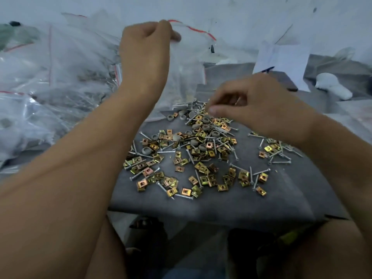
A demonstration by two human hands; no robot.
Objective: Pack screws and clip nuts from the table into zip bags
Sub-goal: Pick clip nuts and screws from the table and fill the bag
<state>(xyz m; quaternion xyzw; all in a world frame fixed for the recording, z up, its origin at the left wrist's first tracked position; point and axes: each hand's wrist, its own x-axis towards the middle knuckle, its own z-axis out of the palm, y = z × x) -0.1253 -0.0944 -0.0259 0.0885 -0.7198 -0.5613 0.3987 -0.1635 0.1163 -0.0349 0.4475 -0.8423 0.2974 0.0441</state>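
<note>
Left hand (147, 43) pinches open zip bag (187, 63); right hand (255, 105) curled, picking at pile of screws and clip nuts (193, 156) on counter (221, 204). Filled bags (50, 77) stacked left; plenty left.

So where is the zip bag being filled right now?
The zip bag hangs upper centre in the head view, pinched at its red-striped top by the left hand, above the far edge of the hardware pile.

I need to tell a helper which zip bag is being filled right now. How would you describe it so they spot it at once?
Start at the grey table strewn with clip nuts and screws. Behind that heap, the left hand pinches one clear zip bag up by its mouth. Unlike the bags piled flat at the left, it hangs upright, red strip on top.
</note>
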